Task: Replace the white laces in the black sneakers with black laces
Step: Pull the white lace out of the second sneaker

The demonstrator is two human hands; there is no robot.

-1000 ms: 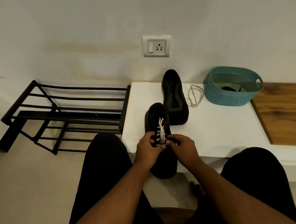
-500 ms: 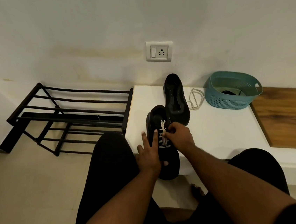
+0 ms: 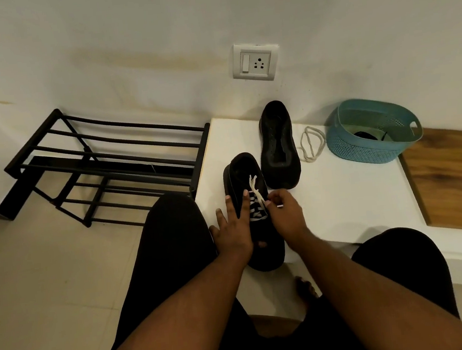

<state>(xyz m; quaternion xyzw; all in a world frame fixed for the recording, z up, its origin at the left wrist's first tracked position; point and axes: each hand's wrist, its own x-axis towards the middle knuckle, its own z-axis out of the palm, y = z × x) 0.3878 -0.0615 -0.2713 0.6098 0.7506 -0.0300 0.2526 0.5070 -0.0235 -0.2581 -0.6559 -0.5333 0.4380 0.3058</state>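
- You sat facing a plain white wall with a white switch-and-socket plate (image 3: 255,62) in the upper centre of the frame, over a pale tiled floor (image 3: 35,281).
- In the centre right ran a low white platform (image 3: 341,206), with a brown wood-grain panel (image 3: 458,176) at its right end.
- The near black sneaker (image 3: 245,173), still threaded with a white lace (image 3: 255,189), lay at the centre, its near end overhanging the platform's front edge.
- Your left hand (image 3: 234,228) lay flat on that sneaker's left side, fingers straight and spread.
- Your right hand (image 3: 286,211) pinched a strand of the white lace between curled fingers just right of the eyelets.
- The second black sneaker (image 3: 278,147), unlaced, stood just above and right of the first, close to the wall.
- A loose coiled white lace (image 3: 310,143) lay between it and a teal perforated plastic basket (image 3: 374,137), which held something dark I could not identify.
- A black metal shoe rack (image 3: 103,165) filled the left of the frame, touching the platform's left edge.
- Bare white surface lay right of your right hand; your knees crowded the lower frame.
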